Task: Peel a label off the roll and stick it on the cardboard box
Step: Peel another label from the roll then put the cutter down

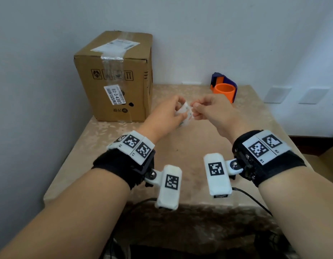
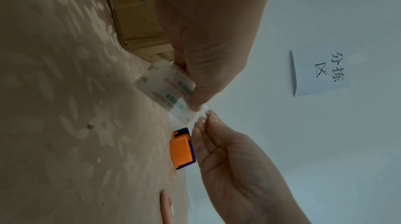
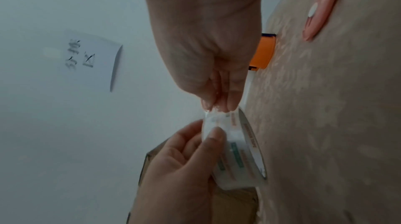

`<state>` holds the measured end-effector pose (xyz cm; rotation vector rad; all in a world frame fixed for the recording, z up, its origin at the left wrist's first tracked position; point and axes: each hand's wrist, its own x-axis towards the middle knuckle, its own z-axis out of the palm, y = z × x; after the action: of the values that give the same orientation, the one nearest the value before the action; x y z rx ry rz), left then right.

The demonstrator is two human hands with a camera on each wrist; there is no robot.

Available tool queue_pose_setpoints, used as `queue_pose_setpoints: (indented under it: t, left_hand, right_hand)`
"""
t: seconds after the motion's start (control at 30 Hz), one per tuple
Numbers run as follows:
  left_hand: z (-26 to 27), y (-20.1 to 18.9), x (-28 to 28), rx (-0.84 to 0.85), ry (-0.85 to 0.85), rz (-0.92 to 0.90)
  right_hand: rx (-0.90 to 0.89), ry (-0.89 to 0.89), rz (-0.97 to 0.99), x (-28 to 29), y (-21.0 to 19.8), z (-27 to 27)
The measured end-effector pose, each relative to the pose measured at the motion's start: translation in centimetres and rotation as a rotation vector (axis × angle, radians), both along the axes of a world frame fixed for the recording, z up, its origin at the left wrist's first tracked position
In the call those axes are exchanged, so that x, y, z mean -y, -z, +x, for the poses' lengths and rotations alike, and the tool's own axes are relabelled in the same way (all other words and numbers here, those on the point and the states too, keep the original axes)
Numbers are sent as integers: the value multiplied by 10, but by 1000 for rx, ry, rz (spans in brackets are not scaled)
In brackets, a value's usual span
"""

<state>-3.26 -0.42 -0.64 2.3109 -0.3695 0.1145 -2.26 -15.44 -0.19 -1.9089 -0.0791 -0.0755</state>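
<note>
A taped brown cardboard box (image 1: 115,77) stands at the table's far left corner, with older printed stickers on its top and front. Just right of it, above the table, my left hand (image 1: 177,112) grips a small white roll of labels (image 1: 185,114) with green and orange print. In the right wrist view its thumb and fingers wrap the roll (image 3: 236,150). My right hand (image 1: 196,109) meets it from the right, and its fingertips (image 3: 232,104) pinch the loose white label edge (image 3: 213,110) at the roll's rim. From the left wrist the roll (image 2: 167,90) shows only partly behind the thumb.
An orange and purple dispenser (image 1: 224,88) stands at the table's back right. A flat pink oval object (image 3: 321,9) lies on the beige patterned cloth (image 1: 180,156). A handwritten paper note (image 2: 321,71) hangs on the wall. Cables (image 1: 255,200) run over the front edge.
</note>
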Motion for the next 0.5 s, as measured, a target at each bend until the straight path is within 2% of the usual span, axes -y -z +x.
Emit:
queue_pose_setpoints:
  t: [0.13,0.3,0.5]
  left_hand:
    - [18,-7,8,37,15,93]
    - [46,-13,16,88,63,240]
    - [83,-9,25,34,72,302]
  right_hand:
    - [-46,11,47,5,-1,20]
    - [-43,57,-25,12,-1,51]
    - [53,89,-326,17,6,83]
